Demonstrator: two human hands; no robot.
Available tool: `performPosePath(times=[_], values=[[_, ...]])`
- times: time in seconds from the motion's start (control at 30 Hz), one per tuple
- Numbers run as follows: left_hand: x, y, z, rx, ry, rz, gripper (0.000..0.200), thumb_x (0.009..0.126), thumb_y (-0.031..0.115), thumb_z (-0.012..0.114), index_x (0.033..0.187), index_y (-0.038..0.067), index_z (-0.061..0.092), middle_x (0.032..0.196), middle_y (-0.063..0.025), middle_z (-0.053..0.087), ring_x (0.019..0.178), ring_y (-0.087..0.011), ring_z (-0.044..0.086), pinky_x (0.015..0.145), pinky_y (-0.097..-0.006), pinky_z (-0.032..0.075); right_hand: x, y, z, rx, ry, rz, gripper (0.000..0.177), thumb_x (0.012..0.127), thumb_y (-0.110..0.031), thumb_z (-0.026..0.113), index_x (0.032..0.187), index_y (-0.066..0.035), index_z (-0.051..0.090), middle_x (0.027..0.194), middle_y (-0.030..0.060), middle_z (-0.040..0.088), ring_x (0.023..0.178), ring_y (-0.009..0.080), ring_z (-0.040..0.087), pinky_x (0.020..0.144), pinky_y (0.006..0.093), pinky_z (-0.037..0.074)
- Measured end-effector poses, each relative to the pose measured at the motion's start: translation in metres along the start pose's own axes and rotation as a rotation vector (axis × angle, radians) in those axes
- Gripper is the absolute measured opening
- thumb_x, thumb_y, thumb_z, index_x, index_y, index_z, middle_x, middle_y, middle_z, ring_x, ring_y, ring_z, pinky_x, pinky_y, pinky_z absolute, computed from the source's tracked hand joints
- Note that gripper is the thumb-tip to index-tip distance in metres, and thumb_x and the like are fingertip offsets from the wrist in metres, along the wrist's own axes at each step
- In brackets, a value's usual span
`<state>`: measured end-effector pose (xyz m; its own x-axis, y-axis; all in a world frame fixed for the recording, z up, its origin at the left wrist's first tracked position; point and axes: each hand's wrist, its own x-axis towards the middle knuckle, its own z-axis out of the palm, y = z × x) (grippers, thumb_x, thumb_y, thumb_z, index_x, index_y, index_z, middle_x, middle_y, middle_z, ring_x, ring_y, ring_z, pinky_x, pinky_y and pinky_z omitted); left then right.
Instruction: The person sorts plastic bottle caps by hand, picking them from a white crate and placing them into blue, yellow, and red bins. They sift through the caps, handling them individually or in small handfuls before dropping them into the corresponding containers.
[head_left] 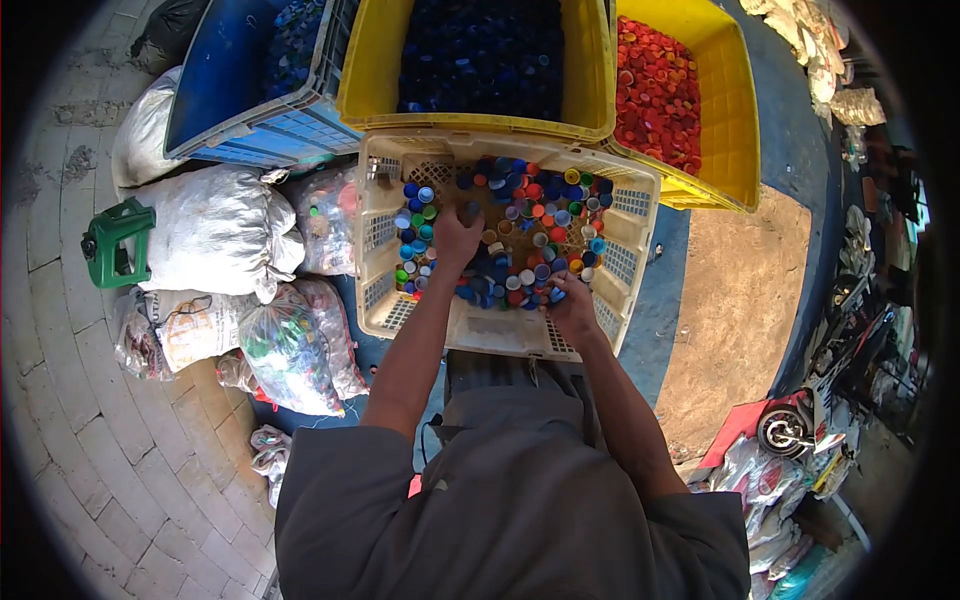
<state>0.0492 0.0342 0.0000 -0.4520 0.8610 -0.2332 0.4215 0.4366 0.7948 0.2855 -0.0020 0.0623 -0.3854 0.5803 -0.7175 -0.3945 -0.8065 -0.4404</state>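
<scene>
A cream plastic crate sits in front of me, with loose bottle caps of many colours spread over its floor. My left hand reaches into the left-middle of the crate, its fingers curled about a dark bottle cap. Near the front right of the caps, my right hand has its fingers bent together at a blue bottle cap. Part of that cap is hidden by the fingers. White, blue and green caps lie along the crate's left side.
Behind the crate stand a yellow bin of dark blue caps, another yellow bin of red caps, and a blue bin. Stuffed sacks and a green plastic object are at left. A brown board lies at right.
</scene>
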Motion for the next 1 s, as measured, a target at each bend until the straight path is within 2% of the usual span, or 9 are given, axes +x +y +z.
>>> performPosePath(times=[0.13,0.23,0.33,0.4,0.5,0.6,0.7,0.8,1.0], values=[[-0.004,0.023,-0.012,-0.991,-0.258,-0.326,0.03,0.086,0.022,0.062,0.112,0.007,0.057,0.101,-0.0065,0.064,0.08,-0.0163,0.062,0.07,-0.0329,0.052,0.005,0.001,0.001,0.042,-0.001,0.009,0.013,0.084,-0.02,0.057,0.09,-0.012,0.048,0.081,0.0019,0.052,0.072,0.0156,0.052,0.064,0.032,0.043],[-0.01,0.04,-0.031,-1.363,-0.555,-0.415,0.031,0.086,0.02,0.062,0.114,0.007,0.057,0.105,-0.0077,0.063,0.084,-0.016,0.062,0.074,-0.0319,0.053,0.009,0.001,0.004,0.066,-0.021,-0.01,0.013,0.085,-0.019,0.056,0.091,-0.01,0.049,0.082,0.0031,0.053,0.071,0.0162,0.052,0.063,0.0324,0.043],[-0.014,0.035,-0.027,-1.56,-0.649,-0.486,0.036,0.086,0.02,0.063,0.117,0.004,0.056,0.103,-0.0084,0.063,0.084,-0.0162,0.062,0.073,-0.0305,0.052,0.009,0.001,0.01,0.076,-0.03,-0.034,0.013,0.086,-0.018,0.057,0.092,-0.01,0.05,0.082,0.0028,0.053,0.07,0.0147,0.052,0.061,0.0313,0.043],[-0.016,0.034,-0.025,-1.554,-0.702,-0.45,0.035,0.087,0.02,0.062,0.116,0.003,0.056,0.103,-0.0082,0.063,0.084,-0.0163,0.063,0.073,-0.0303,0.053,0.008,-0.001,0.015,0.106,-0.021,-0.046,0.013,0.085,-0.017,0.06,0.093,-0.01,0.052,0.082,0.0021,0.054,0.07,0.0128,0.052,0.061,0.0297,0.043],[-0.024,0.037,-0.021,-1.411,-0.709,-0.47,0.034,0.089,0.021,0.059,0.116,0.001,0.056,0.1,-0.0078,0.064,0.084,-0.0166,0.064,0.075,-0.0308,0.055,0.011,-0.008,0.024,-0.398,0.126,-0.175,0.021,0.084,-0.015,0.065,0.101,-0.007,0.056,0.085,0.0015,0.056,0.072,0.01,0.053,0.061,0.0269,0.044],[-0.032,0.046,-0.02,-1.3,-0.676,-0.501,0.032,0.091,0.02,0.058,0.116,0.001,0.056,0.098,-0.007,0.065,0.085,-0.0167,0.065,0.077,-0.0312,0.056,0.012,-0.019,0.045,-0.714,0.16,-0.464,0.035,0.081,-0.015,0.067,0.113,-0.005,0.056,0.076,-0.003,0.051,0.064,0.0059,0.047,0.06,0.0231,0.04],[-0.04,0.063,-0.03,-1.355,-0.682,-0.517,0.03,0.092,0.019,0.057,0.115,0.001,0.057,0.097,-0.0066,0.065,0.086,-0.0172,0.066,0.078,-0.0316,0.056,0.01,-0.033,0.059,-0.539,0.062,-0.343,0.041,0.083,-0.013,0.063,0.121,-0.001,0.052,0.081,0.0006,0.054,0.067,0.009,0.05,0.062,0.0252,0.043],[-0.043,0.066,-0.034,-1.422,-0.668,-0.529,0.025,0.092,0.018,0.057,0.111,0.002,0.059,0.097,-0.007,0.065,0.087,-0.0177,0.066,0.079,-0.0318,0.057,0.023,-0.033,0.052,0.04,-0.122,-0.159,0.041,0.084,-0.01,0.059,0.122,0.001,0.049,0.092,0.0073,0.059,0.076,0.0143,0.057,0.066,0.028,0.047],[-0.046,0.055,-0.034,-1.493,-0.472,-0.597,0.015,0.09,0.016,0.06,0.1,0.004,0.061,0.095,-0.009,0.065,0.087,-0.0188,0.066,0.079,-0.0317,0.057,0.019,-0.04,0.054,0.132,-0.182,-0.142,0.037,0.086,-0.005,0.054,0.122,0.001,0.048,0.114,0.0162,0.059,0.096,0.0229,0.062,0.079,0.0355,0.053]])
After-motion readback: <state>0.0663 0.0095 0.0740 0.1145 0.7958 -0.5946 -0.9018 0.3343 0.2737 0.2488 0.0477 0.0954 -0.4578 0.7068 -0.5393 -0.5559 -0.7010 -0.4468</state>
